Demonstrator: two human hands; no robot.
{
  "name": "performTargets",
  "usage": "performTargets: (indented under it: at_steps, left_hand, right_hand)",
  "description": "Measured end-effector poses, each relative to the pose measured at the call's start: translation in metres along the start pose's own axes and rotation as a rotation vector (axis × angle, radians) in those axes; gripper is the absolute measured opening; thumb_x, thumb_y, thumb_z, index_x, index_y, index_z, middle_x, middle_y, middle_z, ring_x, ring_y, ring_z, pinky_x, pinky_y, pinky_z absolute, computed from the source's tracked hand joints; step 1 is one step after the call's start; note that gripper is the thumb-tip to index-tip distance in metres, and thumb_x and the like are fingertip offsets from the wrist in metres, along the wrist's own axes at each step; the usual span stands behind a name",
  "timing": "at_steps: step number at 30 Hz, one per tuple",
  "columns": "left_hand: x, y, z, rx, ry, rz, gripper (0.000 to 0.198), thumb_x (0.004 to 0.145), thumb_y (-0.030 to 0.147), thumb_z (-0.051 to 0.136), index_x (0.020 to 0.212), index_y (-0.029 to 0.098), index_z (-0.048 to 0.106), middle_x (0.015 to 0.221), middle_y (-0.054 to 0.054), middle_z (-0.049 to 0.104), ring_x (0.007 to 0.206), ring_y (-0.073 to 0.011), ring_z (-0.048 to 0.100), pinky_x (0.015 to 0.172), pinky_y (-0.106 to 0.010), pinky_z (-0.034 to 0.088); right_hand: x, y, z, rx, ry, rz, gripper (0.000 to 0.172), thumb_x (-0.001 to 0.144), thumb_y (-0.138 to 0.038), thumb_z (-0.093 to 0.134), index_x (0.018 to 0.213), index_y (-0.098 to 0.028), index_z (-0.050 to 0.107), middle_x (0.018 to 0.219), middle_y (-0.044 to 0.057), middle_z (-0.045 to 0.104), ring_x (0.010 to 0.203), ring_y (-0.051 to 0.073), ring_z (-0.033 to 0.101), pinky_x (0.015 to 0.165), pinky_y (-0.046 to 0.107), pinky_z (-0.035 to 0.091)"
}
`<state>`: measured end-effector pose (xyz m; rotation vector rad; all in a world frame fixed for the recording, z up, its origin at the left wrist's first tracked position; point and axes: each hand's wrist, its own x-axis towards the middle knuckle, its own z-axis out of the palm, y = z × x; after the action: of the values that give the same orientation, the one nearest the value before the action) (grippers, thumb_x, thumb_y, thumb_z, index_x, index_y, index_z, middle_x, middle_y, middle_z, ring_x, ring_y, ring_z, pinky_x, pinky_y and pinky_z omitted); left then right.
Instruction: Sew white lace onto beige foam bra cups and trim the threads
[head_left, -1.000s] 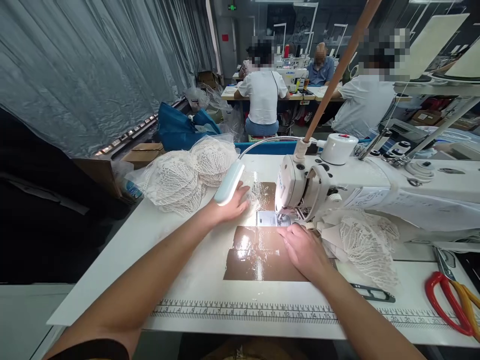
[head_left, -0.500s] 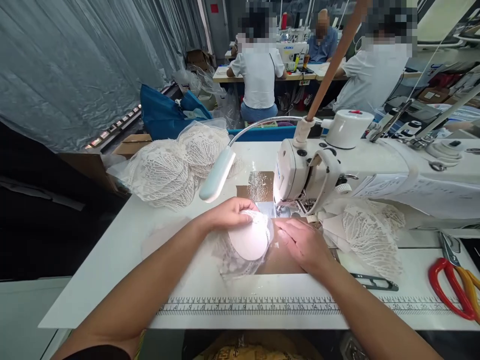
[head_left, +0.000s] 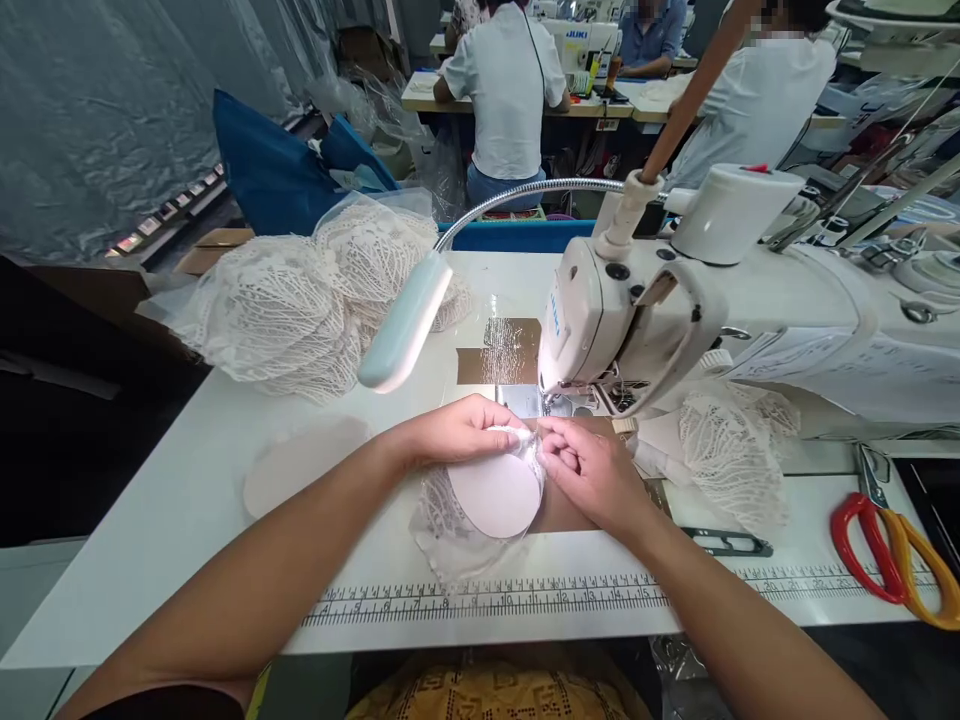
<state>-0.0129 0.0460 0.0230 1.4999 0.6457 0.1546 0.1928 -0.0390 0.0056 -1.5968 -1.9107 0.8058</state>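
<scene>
A pale round pad, backed by sheer white lace fabric, lies at the table's front middle. With thumb and fingers closed, my left hand grips the top edge of the pad and lace. My right hand pinches the lace at the pad's upper right edge, its fingers curled in. Both hands are just in front of the needle area of a white sewing machine. The piece sits short of the presser foot, partly over a brown patch on the table.
A bendable lamp hangs left of the machine head. White lace heaps lie back left; more lace lies right. Another pale round piece rests near my left forearm. Scissors and a printed ruler are along the front. Co-workers sit behind.
My right hand, earlier flat with fingers extended beside the pad, has curled and now pinches the lace edge. My left hand keeps its grip. The camera view has tilted down.
</scene>
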Motion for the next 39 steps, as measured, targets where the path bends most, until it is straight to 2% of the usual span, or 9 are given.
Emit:
performTargets:
  at_steps: [6, 10, 12, 16, 20, 25, 31, 39]
  left_hand:
    - [0.0034, 0.0023, 0.0041, -0.033, 0.004, 0.015, 0.029, 0.085, 0.036, 0.063, 0.1, 0.013, 0.071, 0.094, -0.008, 0.07, 0.083, -0.016, 0.062, 0.077, -0.028, 0.05]
    - [0.0042, 0.0037, 0.0061, -0.037, 0.057, -0.07, 0.027, 0.082, 0.037, 0.065, 0.09, 0.012, 0.072, 0.077, -0.005, 0.069, 0.067, -0.0142, 0.061, 0.062, -0.026, 0.05]
    - [0.0043, 0.0029, 0.0062, -0.037, 0.079, -0.109, 0.03, 0.082, 0.037, 0.065, 0.092, 0.01, 0.071, 0.078, -0.007, 0.069, 0.064, -0.0145, 0.061, 0.058, -0.026, 0.05]
    - [0.004, -0.0004, 0.0053, -0.071, 0.106, -0.141, 0.032, 0.08, 0.037, 0.067, 0.094, 0.008, 0.07, 0.08, -0.008, 0.069, 0.065, -0.0153, 0.062, 0.059, -0.026, 0.051]
    - [0.0031, 0.0, 0.0049, -0.094, 0.119, -0.144, 0.03, 0.078, 0.037, 0.068, 0.089, 0.01, 0.069, 0.076, -0.006, 0.067, 0.063, -0.0138, 0.061, 0.056, -0.023, 0.049]
    - [0.0032, 0.0006, 0.0067, -0.072, 0.113, -0.114, 0.032, 0.078, 0.036, 0.069, 0.095, 0.009, 0.069, 0.084, -0.008, 0.068, 0.071, -0.0148, 0.061, 0.062, -0.023, 0.049]
    - [0.0025, -0.0008, 0.0098, -0.061, 0.162, -0.129, 0.033, 0.08, 0.042, 0.066, 0.086, 0.009, 0.069, 0.072, -0.005, 0.064, 0.061, -0.0119, 0.056, 0.053, -0.02, 0.045]
    - [0.0019, 0.001, 0.0079, -0.044, 0.167, -0.134, 0.032, 0.081, 0.039, 0.065, 0.09, 0.009, 0.068, 0.077, -0.006, 0.066, 0.065, -0.0132, 0.059, 0.055, -0.021, 0.048]
  right_hand:
    - [0.0029, 0.0037, 0.0029, 0.017, 0.017, 0.044, 0.042, 0.083, -0.031, 0.055, 0.124, -0.02, 0.056, 0.069, -0.002, 0.065, 0.059, 0.014, 0.057, 0.059, 0.026, 0.043]
    - [0.0029, 0.005, 0.0032, 0.057, 0.031, 0.018, 0.035, 0.086, -0.025, 0.05, 0.119, -0.021, 0.058, 0.071, -0.002, 0.065, 0.056, 0.011, 0.053, 0.06, 0.025, 0.042]
    - [0.0025, 0.0052, 0.0027, 0.089, 0.041, 0.029, 0.033, 0.085, -0.024, 0.05, 0.117, -0.02, 0.059, 0.071, -0.002, 0.064, 0.055, 0.011, 0.05, 0.06, 0.025, 0.042]
    - [0.0022, 0.0036, 0.0008, 0.118, 0.044, 0.068, 0.029, 0.084, -0.024, 0.051, 0.111, -0.02, 0.06, 0.067, -0.004, 0.06, 0.055, 0.011, 0.048, 0.061, 0.026, 0.043]
    - [0.002, 0.0016, -0.0001, 0.11, 0.039, 0.107, 0.027, 0.082, -0.025, 0.052, 0.107, -0.021, 0.062, 0.066, -0.004, 0.058, 0.056, 0.011, 0.048, 0.061, 0.025, 0.042]
    - [0.0016, 0.0017, 0.0, 0.092, 0.034, 0.084, 0.026, 0.082, -0.024, 0.051, 0.106, -0.022, 0.064, 0.063, -0.004, 0.054, 0.056, 0.011, 0.049, 0.057, 0.023, 0.04]
    - [0.0019, 0.0007, -0.001, 0.1, 0.038, 0.092, 0.025, 0.081, -0.022, 0.053, 0.104, -0.022, 0.063, 0.061, -0.006, 0.051, 0.056, 0.01, 0.047, 0.059, 0.023, 0.041]
    - [0.002, 0.001, -0.0009, 0.104, 0.047, 0.115, 0.025, 0.08, -0.023, 0.053, 0.104, -0.021, 0.063, 0.062, -0.006, 0.05, 0.054, 0.01, 0.046, 0.06, 0.024, 0.041]
